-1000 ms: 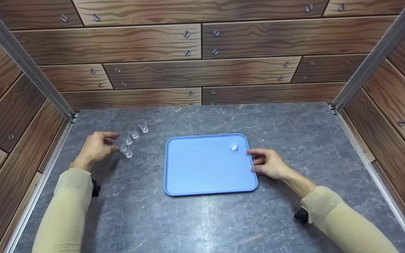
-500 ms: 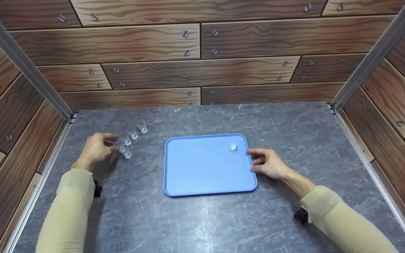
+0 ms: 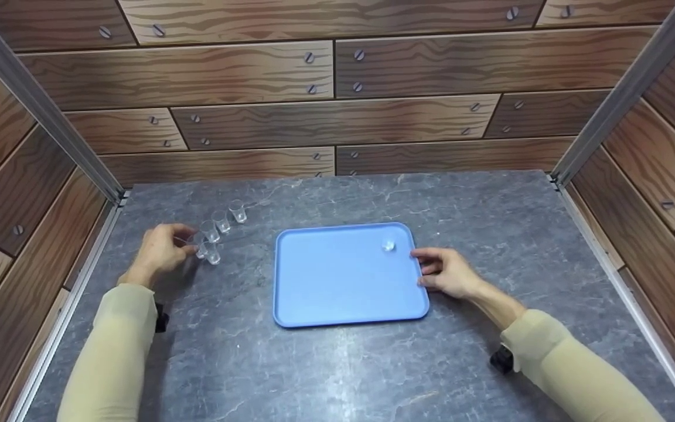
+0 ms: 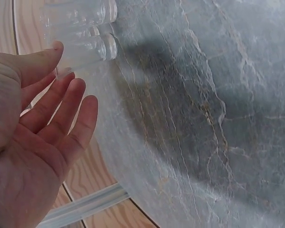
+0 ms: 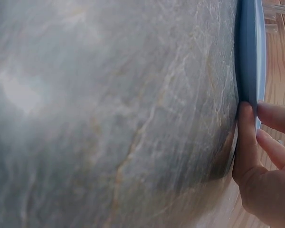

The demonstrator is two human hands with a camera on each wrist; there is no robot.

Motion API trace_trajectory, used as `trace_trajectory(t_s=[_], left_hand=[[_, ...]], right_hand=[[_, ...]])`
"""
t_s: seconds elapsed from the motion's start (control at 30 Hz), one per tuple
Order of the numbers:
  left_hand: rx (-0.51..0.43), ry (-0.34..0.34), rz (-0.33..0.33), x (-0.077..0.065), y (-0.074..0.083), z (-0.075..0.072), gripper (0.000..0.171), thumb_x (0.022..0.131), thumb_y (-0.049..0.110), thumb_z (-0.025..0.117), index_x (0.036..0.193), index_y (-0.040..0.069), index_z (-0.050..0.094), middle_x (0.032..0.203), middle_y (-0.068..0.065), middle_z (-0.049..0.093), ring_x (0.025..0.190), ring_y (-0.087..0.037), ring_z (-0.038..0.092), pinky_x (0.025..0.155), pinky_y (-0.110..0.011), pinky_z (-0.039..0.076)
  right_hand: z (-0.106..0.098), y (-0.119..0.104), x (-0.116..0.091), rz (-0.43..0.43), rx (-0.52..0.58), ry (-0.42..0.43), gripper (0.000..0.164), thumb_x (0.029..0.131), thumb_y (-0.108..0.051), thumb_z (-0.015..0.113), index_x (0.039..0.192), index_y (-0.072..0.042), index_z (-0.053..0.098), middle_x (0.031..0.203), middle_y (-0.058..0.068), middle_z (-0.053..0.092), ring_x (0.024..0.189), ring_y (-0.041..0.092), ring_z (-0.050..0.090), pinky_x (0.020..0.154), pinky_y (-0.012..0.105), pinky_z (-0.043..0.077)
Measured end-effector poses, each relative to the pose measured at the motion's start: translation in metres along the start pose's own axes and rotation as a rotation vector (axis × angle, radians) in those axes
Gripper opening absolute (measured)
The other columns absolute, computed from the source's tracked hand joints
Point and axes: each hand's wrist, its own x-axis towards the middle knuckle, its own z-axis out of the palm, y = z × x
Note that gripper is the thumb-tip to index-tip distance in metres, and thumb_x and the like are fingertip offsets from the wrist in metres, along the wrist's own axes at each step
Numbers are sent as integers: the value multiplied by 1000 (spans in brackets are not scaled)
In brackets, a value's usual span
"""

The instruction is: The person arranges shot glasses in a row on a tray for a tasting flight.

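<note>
My left hand [image 3: 163,252] pinches a small clear shot glass [image 3: 198,246] by its rim, between thumb and fingertips. In the left wrist view the thumb lies against this glass [image 4: 88,52], and the other fingers are loosely bent. Right beside it stands another clear shot glass [image 3: 213,254]; several more [image 3: 222,221] run in a slanting row toward the back. A blue rectangular tray [image 3: 343,281] lies flat on the table. My right hand [image 3: 446,272] grips its right rim, thumb and fingers on either side of the edge, also seen in the right wrist view.
One clear shot glass [image 3: 388,244] stands on the tray in its far right corner. The grey marbled table [image 3: 290,375] is bounded by wood-patterned walls [image 3: 337,117] at the back and sides, with metal rails [image 3: 607,234] along the corners and edges.
My left hand closes on the nearest left shot glass, which shifts slightly left, away from its neighbour. The right hand and tray stay put.
</note>
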Motion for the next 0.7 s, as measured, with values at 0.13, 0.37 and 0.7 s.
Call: trace_trajectory(t_s=[0.13,0.37,0.7], left_hand=[[13,4,2,-5,-1,-7,44,100,12,78,139,-6,72,128,-33,78,120,-50,76,108,-65,60],[36,59,11,-14,5,-19,41,100,18,79,134,-5,74,121,-28,80,113,-45,78,101,-61,62],[40,154,77,-18,26,-23,37,100,22,81,126,-4,77,109,-22,83,101,-39,80,91,-49,62]], right_hand=[[-1,0,1,10,-10,6,65,91,12,79,153,10,60,134,31,65,101,15,68,74,23,67],[-2,0,1,1,-20,12,64,91,12,80,152,11,60,134,32,65,100,16,67,74,21,67],[0,1,1,-18,13,9,65,90,13,79,152,14,59,134,34,66,98,16,68,73,20,66]])
